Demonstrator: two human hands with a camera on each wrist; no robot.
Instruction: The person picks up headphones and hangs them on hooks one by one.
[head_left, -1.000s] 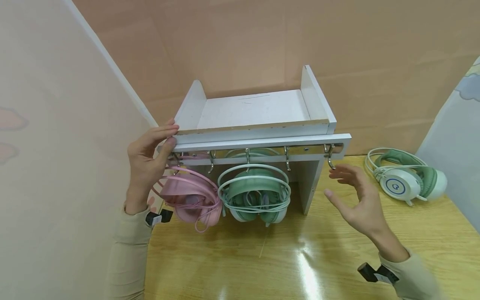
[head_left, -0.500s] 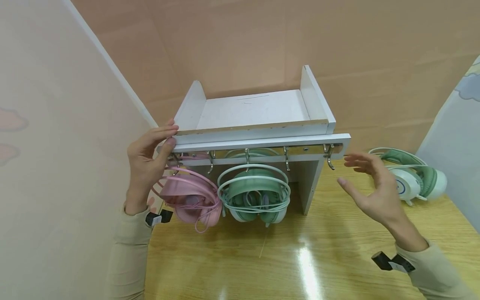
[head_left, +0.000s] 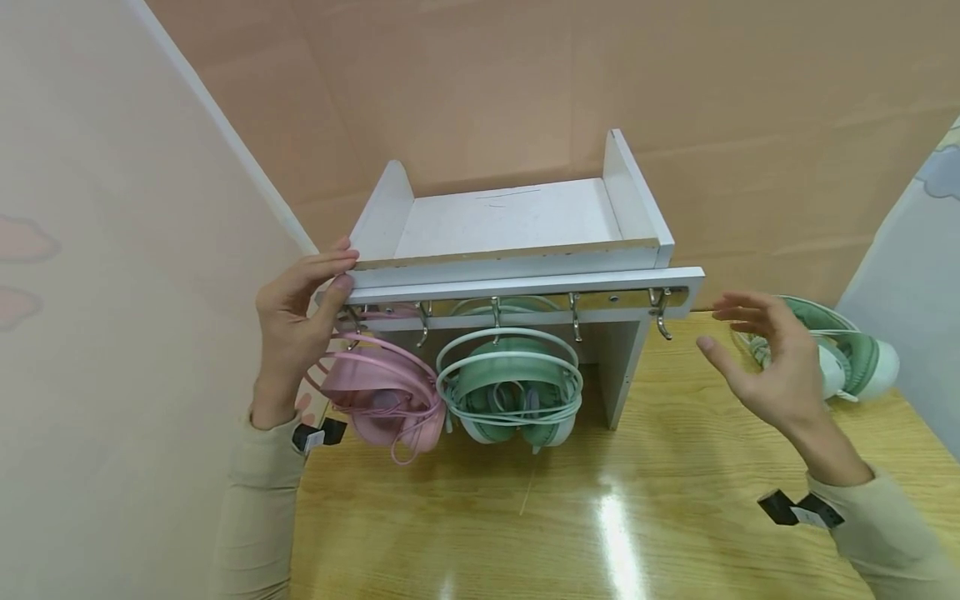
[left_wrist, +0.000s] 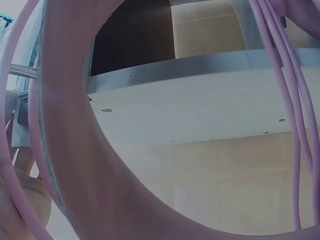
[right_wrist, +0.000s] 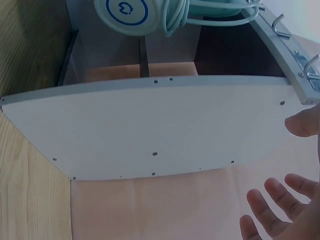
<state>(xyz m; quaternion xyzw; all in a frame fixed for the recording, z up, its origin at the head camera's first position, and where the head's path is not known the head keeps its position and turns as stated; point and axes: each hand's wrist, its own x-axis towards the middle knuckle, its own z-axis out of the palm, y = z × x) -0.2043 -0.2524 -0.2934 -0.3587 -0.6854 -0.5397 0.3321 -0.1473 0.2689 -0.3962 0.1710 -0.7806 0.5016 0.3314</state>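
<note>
A white shelf rack (head_left: 510, 265) stands on the table, with a row of metal hooks (head_left: 576, 317) along its front rail. My left hand (head_left: 300, 321) holds the rack's left end, thumb at the front rail and fingers over the upper edge. Pink headphones (head_left: 382, 387) hang just below that hand, and their band fills much of the left wrist view. Green headphones (head_left: 517, 375) hang from the middle hook. My right hand (head_left: 776, 367) hovers right of the rack, fingers spread and holding nothing. Behind it, white-and-green headphones (head_left: 873, 362) lie on the table, partly hidden by the hand.
The wooden table (head_left: 570, 517) runs beneath the rack and out to the right. Brown paper (head_left: 480, 83) covers the wall behind. A pale wall (head_left: 135, 333) stands close on the left, another (head_left: 911, 275) on the right. The rightmost hook (head_left: 662, 312) juts forward.
My right hand has moved right, away from the rightmost hook, and now partly covers the headphones on the table. My left hand and the hanging headphones stay where they were.
</note>
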